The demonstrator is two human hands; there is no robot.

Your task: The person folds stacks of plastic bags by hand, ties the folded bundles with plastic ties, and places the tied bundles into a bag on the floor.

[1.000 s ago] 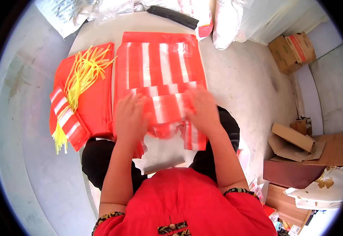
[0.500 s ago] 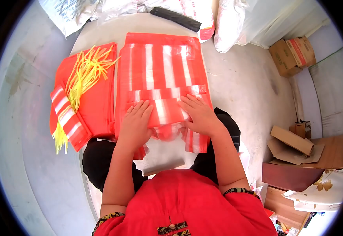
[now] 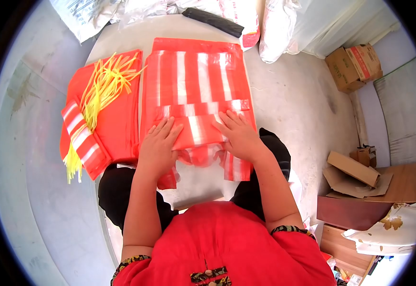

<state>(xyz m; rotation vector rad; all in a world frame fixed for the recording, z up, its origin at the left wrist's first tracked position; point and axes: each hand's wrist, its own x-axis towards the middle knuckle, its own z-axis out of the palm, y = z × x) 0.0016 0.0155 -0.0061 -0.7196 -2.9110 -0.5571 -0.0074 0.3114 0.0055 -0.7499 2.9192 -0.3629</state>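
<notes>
Red-and-white striped plastic bags (image 3: 193, 78) lie flat in a stack on the pale table (image 3: 143, 29), with a folded band across the near part. My left hand (image 3: 159, 143) rests palm down on the left of this fold, fingers spread. On the fold's right side lies my right hand (image 3: 240, 137), also flat with fingers apart. The near ends of the bags hang loose over the table's front edge, between and below the hands. Left of the stack, a red pile (image 3: 117, 112) carries yellow strips (image 3: 104, 86) and a rolled striped bundle (image 3: 85, 143).
A black roll (image 3: 212, 22) lies at the table's far edge, near white sacks (image 3: 277, 31). Cardboard boxes (image 3: 354, 68) stand on the floor at the far right. Nearer on the right, an opened carton (image 3: 355, 176) sits on a brown cabinet (image 3: 408, 181).
Both hands were blurred by motion a second ago and now lie still on the fold. Since half a second ago, they have shifted only slightly, with the fingers a little more spread.
</notes>
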